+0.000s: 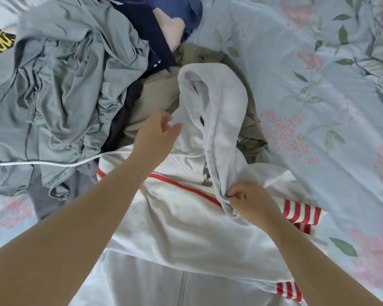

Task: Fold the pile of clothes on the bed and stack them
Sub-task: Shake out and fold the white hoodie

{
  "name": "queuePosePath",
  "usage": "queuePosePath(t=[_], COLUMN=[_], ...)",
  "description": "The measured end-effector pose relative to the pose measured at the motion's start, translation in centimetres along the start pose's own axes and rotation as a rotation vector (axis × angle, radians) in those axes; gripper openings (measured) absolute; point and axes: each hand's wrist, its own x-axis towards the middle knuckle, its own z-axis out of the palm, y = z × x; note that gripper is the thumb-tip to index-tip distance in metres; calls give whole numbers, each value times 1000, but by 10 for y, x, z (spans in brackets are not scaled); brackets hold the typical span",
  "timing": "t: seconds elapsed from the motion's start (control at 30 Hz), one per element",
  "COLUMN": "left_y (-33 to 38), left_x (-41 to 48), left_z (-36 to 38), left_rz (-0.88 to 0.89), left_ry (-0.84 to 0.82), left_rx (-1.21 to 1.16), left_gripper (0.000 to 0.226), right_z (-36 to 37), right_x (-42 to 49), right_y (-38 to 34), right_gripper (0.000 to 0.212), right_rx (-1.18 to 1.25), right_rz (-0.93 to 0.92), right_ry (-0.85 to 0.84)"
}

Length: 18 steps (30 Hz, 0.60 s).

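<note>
While your right hand (248, 199) pinches the rim of the hood (219, 102), fingers curled tight on that edge, everything else is best read outward from that pinch. The hood rises from the grip and runs away from you, leaning a little to the left, with its crown at the far end draped over an olive garment (159, 93). Just beyond the grip and slightly left of it sits the zip (206, 180) of the white hoodie (186, 228). The hoodie's body spreads from the grip back toward you, lying flat on the bedsheet (318, 107). A red-striped cuff (301, 212) lies just to the right of your wrist.

Your left hand (155, 133) is farther out, beyond the grip and to its left, with its fingers spread and holding nothing. It is at the hood's left flank, though whether it touches the cloth cannot be told. That hand is the nearer one to the hood's far half, so it looks the better placed to take the crown, while the right hand holds the near edge. Laying the hood down along the body would likely mean bringing it toward you, along its own long axis.

Left of the grip a white drawstring (53, 162) trails across the pile (75, 74) of unfolded clothes, which lies well out to the far left and could snag.
</note>
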Motion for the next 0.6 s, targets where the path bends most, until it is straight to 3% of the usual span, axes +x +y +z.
queuePosePath(t=[0.07,0.13,0.17,0.23,0.33,0.43,0.53,0.6], left_y=[15,26,32,47,70,80,86,87], left_x=[17,33,40,57,80,89,93,90], left_z=[18,30,32,34,39,48,53,52], left_rz=[-88,-16,66,261,419,338,235,119], left_ry=[-28,41,70,88,-19,-47,-32,-47], left_rx=[-190,-173,-97,78,267,445,428,245], left_gripper=[45,68,79,91,83,70,45,33], right_z=[-8,-19,-23,-26,-16,-10,-9,-9], right_x=[11,25,32,47,57,54,50,47], right_y=[-6,-23,-31,-44,-44,-35,-29,-26], right_gripper=[13,17,28,50,47,23,14,16], right_rx=[77,228,291,337,303,275,278,288], right_rz=[24,-42,-80,-108,-69,-122,-137,-101], right_ry=[173,430,458,351,227,290,282,272])
